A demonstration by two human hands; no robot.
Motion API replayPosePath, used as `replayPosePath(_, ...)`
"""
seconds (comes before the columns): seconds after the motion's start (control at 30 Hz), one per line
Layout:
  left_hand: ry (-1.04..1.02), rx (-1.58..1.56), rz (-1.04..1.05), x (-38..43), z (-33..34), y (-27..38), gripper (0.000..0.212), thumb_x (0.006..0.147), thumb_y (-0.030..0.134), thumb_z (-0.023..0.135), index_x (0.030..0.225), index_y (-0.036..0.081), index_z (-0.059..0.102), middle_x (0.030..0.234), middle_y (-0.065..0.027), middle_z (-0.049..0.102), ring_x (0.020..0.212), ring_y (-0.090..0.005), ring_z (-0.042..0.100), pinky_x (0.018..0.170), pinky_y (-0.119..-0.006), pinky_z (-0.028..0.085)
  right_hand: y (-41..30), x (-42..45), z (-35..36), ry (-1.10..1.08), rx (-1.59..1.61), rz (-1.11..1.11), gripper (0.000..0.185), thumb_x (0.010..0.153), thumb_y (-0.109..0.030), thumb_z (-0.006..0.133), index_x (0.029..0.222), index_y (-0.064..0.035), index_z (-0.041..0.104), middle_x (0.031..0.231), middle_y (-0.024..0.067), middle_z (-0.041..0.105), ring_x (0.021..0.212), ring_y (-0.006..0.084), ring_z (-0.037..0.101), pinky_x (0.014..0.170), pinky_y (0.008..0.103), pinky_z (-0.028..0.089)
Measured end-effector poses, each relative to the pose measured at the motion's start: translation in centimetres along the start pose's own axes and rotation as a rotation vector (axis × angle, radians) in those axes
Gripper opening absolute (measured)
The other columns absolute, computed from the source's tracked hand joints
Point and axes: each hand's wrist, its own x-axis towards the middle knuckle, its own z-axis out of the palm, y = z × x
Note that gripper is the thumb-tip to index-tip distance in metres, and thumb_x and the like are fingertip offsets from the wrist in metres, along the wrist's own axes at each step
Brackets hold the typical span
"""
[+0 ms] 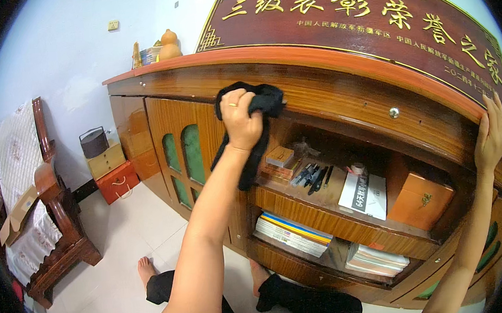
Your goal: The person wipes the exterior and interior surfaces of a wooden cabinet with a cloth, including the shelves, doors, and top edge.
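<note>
My left hand (241,118) is clenched around a bunched black cloth (269,98) against the upper front of a wooden cabinet (316,93). Part of the cloth hangs down beside the open shelves, and a ring shows on one finger. At the far right, my right hand (492,137) lies with straight fingers on the edge of the cabinet's reddish top (270,55), holding nothing. Its fingertips overlap the lower edge of a large dark red plaque (333,20) with gold writing; whether they touch it I cannot tell.
Pens (311,176), a printed booklet (365,194) and a wooden box (420,199) occupy the upper shelf. Stacked books (293,234) fill part of the lower one. Gourds (169,44) stand on the cabinet top. At left are a wooden armchair (47,179) and a red box (117,181).
</note>
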Motion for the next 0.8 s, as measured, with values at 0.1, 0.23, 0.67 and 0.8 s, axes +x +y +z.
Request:
replayPosePath(0.1,0.006,-0.117,0.058,1.1,0.9,4.0,0.032,0.056,0.004,0.062,0.087,0.004,0.059,0.091,-0.0143,0.057,0.089,-0.0352,0.056,0.080,-0.045,0.044,1.0,0.9,-1.0,0.024,-0.027,-0.045,0.035,0.100,-0.025,0.038,0.126,-0.0104,0.056,0.133,0.0117,0.052,0.124,0.0281,0.047,0.108,0.0399,0.030)
replayPosePath(0.23,-0.058,-0.001,0.119,1.4,-0.9,-0.5,0.029,0.058,0.002,0.063,0.087,0.003,0.061,0.092,-0.0152,0.060,0.088,-0.0342,0.058,0.078,-0.043,0.046,1.6,0.1,-0.3,-0.031,0.014,-0.015,0.038,0.102,-0.025,0.034,0.131,-0.0075,0.050,0.139,0.0123,0.045,0.133,0.0251,0.037,0.110,0.0358,0.029)
replayPosePath(0.67,-0.132,0.284,-0.380,1.1,-3.0,-12.6,0.039,0.085,0.014,0.050,0.118,-0.006,0.055,0.121,-0.0278,0.047,0.110,-0.0436,0.045,0.095,-0.047,0.037,-0.1,0.2,0.1,0.026,0.191,0.094,0.036,0.101,-0.019,0.034,0.128,-0.0051,0.053,0.136,0.0142,0.049,0.131,0.0255,0.041,0.106,0.0349,0.033)
replayPosePath(0.8,-0.049,0.192,-0.291,1.5,-0.6,-7.7,0.040,0.080,0.009,0.051,0.115,-0.009,0.054,0.115,-0.0297,0.047,0.107,-0.0465,0.044,0.094,-0.049,0.037,1.1,0.5,-0.8,0.002,-0.035,-0.030,0.035,0.099,-0.021,0.036,0.124,-0.0068,0.056,0.133,0.0127,0.052,0.129,0.0269,0.043,0.107,0.0386,0.030)
